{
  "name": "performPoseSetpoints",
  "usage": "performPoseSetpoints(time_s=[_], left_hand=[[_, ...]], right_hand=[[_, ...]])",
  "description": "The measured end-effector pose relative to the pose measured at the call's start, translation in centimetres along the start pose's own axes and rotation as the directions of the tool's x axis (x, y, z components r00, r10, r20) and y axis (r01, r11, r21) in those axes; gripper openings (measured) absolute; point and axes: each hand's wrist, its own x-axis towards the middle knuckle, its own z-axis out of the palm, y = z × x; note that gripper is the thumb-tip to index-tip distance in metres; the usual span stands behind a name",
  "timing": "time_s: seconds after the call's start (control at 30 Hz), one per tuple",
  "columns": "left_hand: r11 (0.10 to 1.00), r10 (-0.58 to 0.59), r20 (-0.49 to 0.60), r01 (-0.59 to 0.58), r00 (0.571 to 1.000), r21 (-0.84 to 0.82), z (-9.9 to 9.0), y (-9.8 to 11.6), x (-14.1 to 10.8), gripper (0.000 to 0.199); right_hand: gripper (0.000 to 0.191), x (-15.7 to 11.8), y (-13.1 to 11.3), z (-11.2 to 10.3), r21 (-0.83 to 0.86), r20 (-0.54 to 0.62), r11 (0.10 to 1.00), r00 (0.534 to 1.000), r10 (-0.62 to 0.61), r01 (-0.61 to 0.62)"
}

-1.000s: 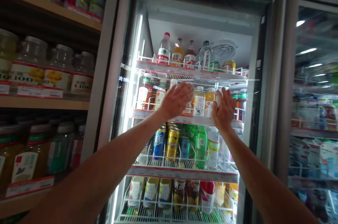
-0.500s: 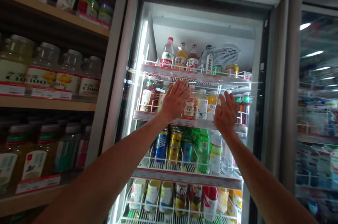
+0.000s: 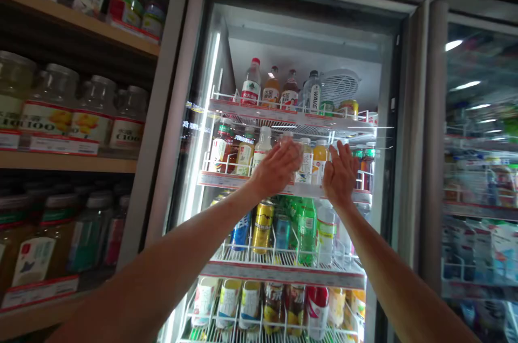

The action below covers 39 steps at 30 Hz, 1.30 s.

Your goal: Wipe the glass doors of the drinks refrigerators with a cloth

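Note:
A lit drinks fridge [image 3: 279, 22] is in front of me, and reflections show on its glass. My left hand [image 3: 279, 167] is raised at the height of the second shelf, fingers stretched out and slightly blurred, holding nothing. To its right, my right hand [image 3: 341, 175] is up with fingers apart and palm turned inward, also bare. Whether either hand touches the glass I cannot tell. Behind them stand a bottle of orange drink [image 3: 320, 159] and a pale labelled bottle [image 3: 304, 162]. A white-capped bottle [image 3: 264, 144] shows just left of my left hand.
Lower shelves hold a gold can [image 3: 263, 227], a green bottle [image 3: 307, 230] and several other drinks. A clear bottle [image 3: 312, 92] stands on the top shelf. Wooden shelving [image 3: 68, 161] with bottles is at left. A second glass-fronted fridge [image 3: 481, 170] adjoins at right, past vertical handles [image 3: 433, 143].
My left hand has shifted right, closer to my right hand, uncovering the white-capped bottle. My right hand stays nearly in place. The view has turned slightly to the right.

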Motion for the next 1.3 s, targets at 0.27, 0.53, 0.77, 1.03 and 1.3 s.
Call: performPoseSetpoints(time_s=[0.27,0.53,0.77,1.03,1.3], left_hand=[[0.961,-0.269,-0.119,0.274,0.956,0.027,-1.2,-2.8,0.4,0.044],[0.997,-0.046,-0.020,0.048,0.999,0.054,-1.7,-3.8,0.1,0.040],[0.993,0.121,0.056,-0.120,0.991,-0.022,-0.5,-0.3,-1.2,0.042],[0.971,-0.235,-0.089,0.238,0.968,0.020,-1.4,-3.1,-0.4,0.043],[0.974,0.226,0.073,-0.225,0.971,-0.029,-0.9,-0.2,-1.9,0.040]], right_hand=[[0.045,-0.1,0.0,0.0,0.021,0.011,1.000,1.000,0.000,-0.001],[0.044,-0.1,0.1,-0.1,0.014,0.004,1.000,1.000,-0.009,0.009],[0.044,-0.1,0.1,0.0,0.007,-0.006,1.000,1.000,-0.005,0.005],[0.044,-0.1,0.2,0.0,0.016,-0.003,1.000,1.000,-0.006,0.006],[0.045,0.0,0.1,0.0,0.012,0.019,1.000,1.000,0.013,-0.013]])
